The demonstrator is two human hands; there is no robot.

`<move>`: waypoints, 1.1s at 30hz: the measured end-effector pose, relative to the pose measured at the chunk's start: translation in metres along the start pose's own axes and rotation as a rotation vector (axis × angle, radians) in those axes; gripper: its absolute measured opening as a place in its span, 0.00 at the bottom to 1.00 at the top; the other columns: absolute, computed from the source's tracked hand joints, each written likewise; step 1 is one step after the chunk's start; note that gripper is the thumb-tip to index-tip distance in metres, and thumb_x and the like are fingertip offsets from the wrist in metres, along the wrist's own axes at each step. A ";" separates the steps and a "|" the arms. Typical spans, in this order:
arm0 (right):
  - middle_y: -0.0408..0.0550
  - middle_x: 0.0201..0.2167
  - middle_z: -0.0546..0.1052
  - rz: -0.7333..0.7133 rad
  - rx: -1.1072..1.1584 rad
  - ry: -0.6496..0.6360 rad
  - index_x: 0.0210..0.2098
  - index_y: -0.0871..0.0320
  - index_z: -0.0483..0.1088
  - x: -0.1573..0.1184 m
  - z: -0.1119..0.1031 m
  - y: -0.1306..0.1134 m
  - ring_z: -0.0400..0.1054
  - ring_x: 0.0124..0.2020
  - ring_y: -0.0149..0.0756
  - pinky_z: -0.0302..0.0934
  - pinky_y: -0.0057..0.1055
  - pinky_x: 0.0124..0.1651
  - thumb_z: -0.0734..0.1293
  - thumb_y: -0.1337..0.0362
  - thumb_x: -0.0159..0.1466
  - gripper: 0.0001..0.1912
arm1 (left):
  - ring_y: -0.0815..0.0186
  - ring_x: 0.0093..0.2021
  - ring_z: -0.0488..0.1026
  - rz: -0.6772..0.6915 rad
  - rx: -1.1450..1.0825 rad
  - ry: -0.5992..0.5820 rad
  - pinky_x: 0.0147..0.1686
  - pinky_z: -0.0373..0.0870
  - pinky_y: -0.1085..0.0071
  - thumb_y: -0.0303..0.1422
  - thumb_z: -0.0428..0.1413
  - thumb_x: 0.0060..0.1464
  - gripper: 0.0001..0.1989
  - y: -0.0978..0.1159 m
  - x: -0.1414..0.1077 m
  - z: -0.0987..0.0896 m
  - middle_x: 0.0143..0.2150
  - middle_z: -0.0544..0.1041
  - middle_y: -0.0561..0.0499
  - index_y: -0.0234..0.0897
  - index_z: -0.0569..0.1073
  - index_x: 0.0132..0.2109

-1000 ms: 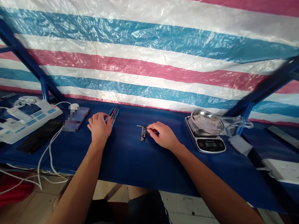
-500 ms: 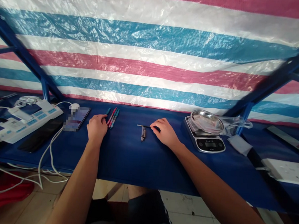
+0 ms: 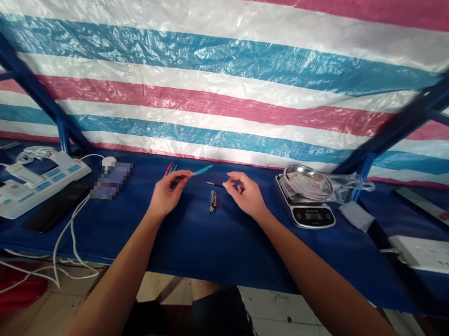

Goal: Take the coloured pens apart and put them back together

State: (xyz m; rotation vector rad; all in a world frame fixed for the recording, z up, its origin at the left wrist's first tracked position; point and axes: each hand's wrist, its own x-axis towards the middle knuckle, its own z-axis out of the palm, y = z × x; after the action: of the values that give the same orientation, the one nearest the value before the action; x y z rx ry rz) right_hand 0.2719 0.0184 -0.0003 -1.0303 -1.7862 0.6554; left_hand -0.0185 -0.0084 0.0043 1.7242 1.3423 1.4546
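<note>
My left hand pinches a teal pen by one end, its other end pointing up and right above the blue table. A thin dark pen-like stick is held in the fingertips of my right hand, its tip toward the left. Between the hands and a bit nearer to me lie small grey and dark pen parts, side by side. Behind my left hand, red and teal pens are partly hidden.
At the left are a white power strip, a black phone, loose cables and a blurred phone. On the right stand a scale with a metal dish, a phone and a white socket box.
My left hand has moved right and up from the pens, lifting a teal pen. My right hand has shifted slightly left, still with the dark stick.
</note>
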 end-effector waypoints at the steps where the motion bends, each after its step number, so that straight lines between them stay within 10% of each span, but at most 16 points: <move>1: 0.50 0.44 0.83 0.042 0.096 -0.022 0.62 0.53 0.73 -0.001 0.001 -0.002 0.76 0.37 0.40 0.72 0.38 0.39 0.74 0.51 0.70 0.25 | 0.52 0.58 0.80 0.007 -0.069 -0.073 0.59 0.75 0.58 0.43 0.62 0.67 0.15 0.003 -0.002 0.008 0.57 0.84 0.42 0.41 0.83 0.54; 6: 0.50 0.37 0.84 0.171 0.379 -0.152 0.53 0.56 0.78 -0.004 0.003 -0.005 0.80 0.35 0.40 0.73 0.36 0.38 0.73 0.48 0.69 0.21 | 0.50 0.64 0.77 -0.056 -0.235 -0.208 0.69 0.68 0.55 0.42 0.68 0.62 0.15 0.007 -0.009 0.031 0.60 0.82 0.40 0.40 0.85 0.52; 15: 0.53 0.41 0.85 0.204 0.474 -0.041 0.48 0.54 0.80 -0.002 0.008 -0.004 0.80 0.36 0.43 0.71 0.33 0.27 0.77 0.48 0.64 0.20 | 0.61 0.59 0.79 -0.395 -0.811 0.037 0.68 0.70 0.62 0.30 0.77 0.48 0.32 0.004 -0.003 0.034 0.58 0.82 0.47 0.43 0.81 0.60; 21: 0.51 0.40 0.84 0.204 0.411 -0.083 0.47 0.54 0.81 -0.007 0.014 -0.004 0.79 0.35 0.41 0.74 0.33 0.29 0.77 0.50 0.64 0.17 | 0.58 0.57 0.82 -0.530 -0.840 -0.095 0.66 0.74 0.60 0.38 0.73 0.58 0.17 0.007 -0.009 0.040 0.54 0.85 0.41 0.34 0.85 0.50; 33: 0.51 0.43 0.83 0.171 0.275 -0.059 0.46 0.54 0.80 -0.011 0.017 -0.005 0.75 0.30 0.37 0.71 0.32 0.28 0.77 0.49 0.65 0.18 | 0.58 0.59 0.81 -0.489 -0.852 -0.139 0.70 0.71 0.57 0.34 0.75 0.55 0.19 0.008 -0.010 0.038 0.56 0.85 0.44 0.37 0.84 0.53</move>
State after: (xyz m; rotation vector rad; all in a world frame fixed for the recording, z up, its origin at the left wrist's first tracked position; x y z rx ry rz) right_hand 0.2566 0.0061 -0.0088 -0.9880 -1.6138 1.0159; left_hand 0.0204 -0.0126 -0.0046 0.8520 0.7922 1.3010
